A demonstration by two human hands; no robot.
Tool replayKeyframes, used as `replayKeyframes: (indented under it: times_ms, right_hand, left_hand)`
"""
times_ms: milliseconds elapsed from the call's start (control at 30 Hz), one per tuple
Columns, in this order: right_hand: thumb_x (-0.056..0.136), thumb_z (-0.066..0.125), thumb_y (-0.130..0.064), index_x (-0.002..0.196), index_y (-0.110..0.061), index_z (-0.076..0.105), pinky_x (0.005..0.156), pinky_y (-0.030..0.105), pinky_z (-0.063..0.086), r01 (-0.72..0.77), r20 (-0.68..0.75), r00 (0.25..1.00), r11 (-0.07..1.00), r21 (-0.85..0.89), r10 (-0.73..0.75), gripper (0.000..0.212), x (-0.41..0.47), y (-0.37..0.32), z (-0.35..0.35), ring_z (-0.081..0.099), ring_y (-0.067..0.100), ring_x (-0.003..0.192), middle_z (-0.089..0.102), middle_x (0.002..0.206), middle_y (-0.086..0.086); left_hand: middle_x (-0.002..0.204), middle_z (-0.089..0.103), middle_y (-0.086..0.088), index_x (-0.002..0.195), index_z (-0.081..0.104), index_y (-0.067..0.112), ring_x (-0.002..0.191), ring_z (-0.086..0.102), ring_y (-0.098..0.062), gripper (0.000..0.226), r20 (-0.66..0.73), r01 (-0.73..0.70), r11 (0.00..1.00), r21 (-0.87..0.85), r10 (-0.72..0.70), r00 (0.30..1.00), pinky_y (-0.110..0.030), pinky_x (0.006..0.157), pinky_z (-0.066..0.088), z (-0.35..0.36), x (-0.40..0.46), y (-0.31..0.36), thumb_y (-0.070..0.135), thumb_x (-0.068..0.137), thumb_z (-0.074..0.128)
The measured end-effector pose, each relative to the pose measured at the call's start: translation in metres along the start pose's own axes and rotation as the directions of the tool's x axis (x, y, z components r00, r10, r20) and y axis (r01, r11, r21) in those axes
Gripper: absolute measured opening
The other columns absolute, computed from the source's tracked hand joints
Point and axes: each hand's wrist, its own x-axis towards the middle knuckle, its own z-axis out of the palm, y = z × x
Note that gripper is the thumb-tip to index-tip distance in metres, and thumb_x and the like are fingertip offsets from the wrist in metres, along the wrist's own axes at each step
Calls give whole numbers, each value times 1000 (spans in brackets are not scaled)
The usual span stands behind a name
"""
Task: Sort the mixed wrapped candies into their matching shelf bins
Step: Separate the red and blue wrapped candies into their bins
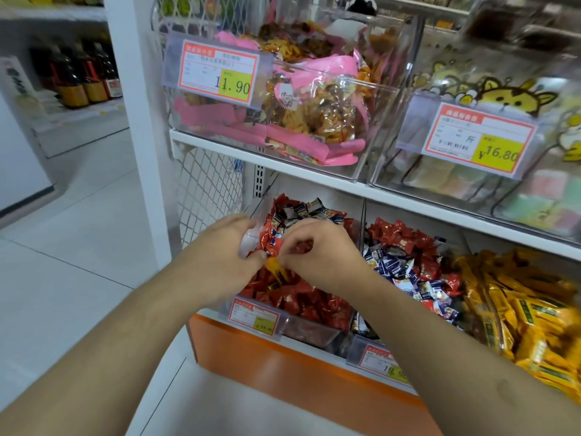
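A: From the head view, what is shown on the lower shelf?

B: Two bare hands are seen over a clear bin heaped with red wrapped candies, a few dark blue-and-white ones mixed in at the back. A small yellow-orange wrapped candy is pinched between the hands, just above the red heap.

A: How are the hands set?

B: The left hand is held with its thumb pressed to the yellow-orange piece, the fingers reaching forward to the bin's left wall. The right hand is curled, fingertips closed on the same piece.

A: And the neighbouring bins?

B: Just right, behind a clear divider, a middle bin is filled with red and blue-and-white candies mixed together. Farther right, yellow packets are piled. On the shelf above, a bin of pink-wrapped snacks carries a tag marked 11.90, and a second tag is marked 16.80. Bottles are blurred on a far shelf at left.
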Motion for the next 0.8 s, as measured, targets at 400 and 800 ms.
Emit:
replayKeyframes:
  times_ms: [400,800]
  right_hand:
    - [92,77,-12,95,-21,81,82,31,61,-89,-159,972,892,443,175,10,-65,-12,-66,72,17,91,78,94,-3]
    - [92,76,-32,112,-38,69,69,7,43,-186,-360,925,969,-162,118,22,-170,45,-113,57,1,84,64,94,-27]
  left_hand:
    - [85,75,12,89,73,35,80,71,-8,8,-98,-126,891,-435,93,991,-36,79,60,21,-15,60,34,86,81]
    - [89,78,5,98,72,20,85,76,-12,16,116,5,752,-660,96,989,-26,74,60,80,-33,149,28,86,80]
